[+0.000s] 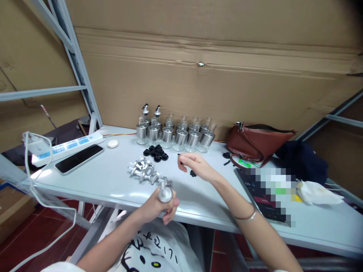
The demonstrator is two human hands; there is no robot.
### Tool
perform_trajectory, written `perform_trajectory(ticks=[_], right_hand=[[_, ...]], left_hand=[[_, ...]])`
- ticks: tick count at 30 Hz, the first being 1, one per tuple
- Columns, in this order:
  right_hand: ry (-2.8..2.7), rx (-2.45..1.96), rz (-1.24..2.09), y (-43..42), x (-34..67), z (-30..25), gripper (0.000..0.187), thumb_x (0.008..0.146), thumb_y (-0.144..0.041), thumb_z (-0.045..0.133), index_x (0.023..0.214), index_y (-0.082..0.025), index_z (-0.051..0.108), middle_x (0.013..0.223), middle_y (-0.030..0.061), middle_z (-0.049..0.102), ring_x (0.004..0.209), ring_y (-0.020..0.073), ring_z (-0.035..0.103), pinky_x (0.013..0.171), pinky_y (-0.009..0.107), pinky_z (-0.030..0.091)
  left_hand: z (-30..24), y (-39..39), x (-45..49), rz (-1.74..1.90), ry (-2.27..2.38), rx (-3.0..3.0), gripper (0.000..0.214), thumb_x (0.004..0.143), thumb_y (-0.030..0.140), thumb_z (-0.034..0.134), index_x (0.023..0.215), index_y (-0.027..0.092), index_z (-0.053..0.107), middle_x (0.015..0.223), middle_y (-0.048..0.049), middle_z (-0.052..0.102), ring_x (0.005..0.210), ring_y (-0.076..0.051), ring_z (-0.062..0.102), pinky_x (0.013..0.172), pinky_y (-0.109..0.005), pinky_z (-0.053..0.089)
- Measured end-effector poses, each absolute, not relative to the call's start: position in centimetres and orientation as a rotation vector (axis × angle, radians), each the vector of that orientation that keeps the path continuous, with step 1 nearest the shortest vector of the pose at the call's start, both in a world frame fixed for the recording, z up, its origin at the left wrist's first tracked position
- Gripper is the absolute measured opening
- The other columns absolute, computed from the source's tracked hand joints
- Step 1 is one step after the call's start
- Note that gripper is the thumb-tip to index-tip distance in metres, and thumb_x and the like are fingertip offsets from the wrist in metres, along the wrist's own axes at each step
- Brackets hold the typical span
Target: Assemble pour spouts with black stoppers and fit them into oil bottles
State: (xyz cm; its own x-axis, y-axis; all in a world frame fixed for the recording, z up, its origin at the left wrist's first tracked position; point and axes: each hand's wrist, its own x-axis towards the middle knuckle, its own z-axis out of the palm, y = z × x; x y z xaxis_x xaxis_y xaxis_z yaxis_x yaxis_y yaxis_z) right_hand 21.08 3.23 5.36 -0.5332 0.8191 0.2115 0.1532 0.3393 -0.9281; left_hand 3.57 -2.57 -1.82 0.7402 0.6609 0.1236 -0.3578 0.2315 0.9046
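My left hand is closed around a silver pourer spout, held upright over the table's front edge. My right hand hovers above the tabletop with its fingers curled into a pinch. A dark speck shows at those fingertips, too small to name. Below it lies a little cluster of tiny black parts. Left of the right hand sit a heap of silver pourer spouts and a pile of black ringed stoppers. Behind them stand several glass bottles with steel sleeves; two at the back left carry pourer tops.
On the left are a phone, a power strip and a round white case. A brown bag, a partly blurred dark tablet-like panel and white tissue lie right. Cardboard walls the back.
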Motion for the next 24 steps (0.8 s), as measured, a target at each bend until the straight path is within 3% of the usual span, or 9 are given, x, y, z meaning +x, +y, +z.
perform_trajectory(ticks=[2, 4, 9, 15, 19, 24], right_hand=[[-1.888, -0.930, 1.167, 4.3, 23.3, 6.0, 0.033, 0.080, -0.047, 0.057, 0.078, -0.015, 0.063, 0.063, -0.0016, 0.052, 0.060, 0.0094, 0.044, 0.060, 0.025, 0.036], [-1.889, -1.052, 1.175, 5.2, 25.5, 6.5, 0.030, 0.073, -0.042, 0.066, 0.085, -0.015, 0.065, 0.071, 0.0006, 0.059, 0.064, 0.0102, 0.049, 0.064, 0.026, 0.039], [-1.961, -1.373, 1.230, 6.8, 29.0, 6.1, 0.031, 0.060, -0.039, 0.073, 0.075, -0.016, 0.057, 0.065, 0.0013, 0.062, 0.062, 0.0128, 0.055, 0.063, 0.027, 0.042], [-2.242, -1.661, 0.921, 8.5, 29.8, 3.6, 0.026, 0.057, -0.037, 0.071, 0.064, -0.015, 0.059, 0.052, -0.0039, 0.052, 0.050, 0.0092, 0.043, 0.053, 0.024, 0.032], [-2.325, -1.665, 0.884, 9.0, 29.7, 2.7, 0.021, 0.060, -0.033, 0.068, 0.067, -0.014, 0.066, 0.056, -0.0013, 0.057, 0.055, 0.0107, 0.046, 0.058, 0.025, 0.035], [-2.222, -1.698, 1.093, 8.7, 29.5, 2.6, 0.018, 0.061, -0.026, 0.066, 0.074, -0.013, 0.068, 0.060, 0.0011, 0.062, 0.055, 0.0113, 0.051, 0.057, 0.024, 0.042]], left_hand=[[-1.8, -2.6, 3.6, 0.740, 0.332, 1.142, 0.047, 0.072, 0.047, 0.069, 0.054, 0.017, 0.037, 0.034, 0.0079, 0.042, 0.030, -0.004, 0.039, 0.035, -0.016, 0.029], [-1.8, -2.7, 3.6, 0.737, 0.363, 1.156, 0.048, 0.070, 0.048, 0.070, 0.055, 0.018, 0.036, 0.034, 0.0078, 0.043, 0.030, -0.004, 0.040, 0.036, -0.017, 0.029], [-1.6, -2.7, 3.4, 0.712, 0.413, 1.184, 0.050, 0.068, 0.050, 0.071, 0.055, 0.018, 0.036, 0.035, 0.0072, 0.044, 0.032, -0.004, 0.041, 0.038, -0.018, 0.029], [-1.5, -2.7, 3.4, 0.702, 0.429, 1.199, 0.049, 0.069, 0.050, 0.071, 0.056, 0.018, 0.036, 0.036, 0.0067, 0.046, 0.033, -0.004, 0.043, 0.041, -0.018, 0.031], [-1.2, -2.8, 3.4, 0.708, 0.450, 1.201, 0.050, 0.067, 0.052, 0.071, 0.056, 0.018, 0.037, 0.036, 0.0066, 0.045, 0.033, -0.004, 0.042, 0.041, -0.019, 0.031], [-1.5, -2.7, 3.4, 0.726, 0.405, 1.198, 0.050, 0.071, 0.053, 0.069, 0.056, 0.018, 0.037, 0.036, 0.0065, 0.044, 0.033, -0.005, 0.041, 0.040, -0.019, 0.031]])
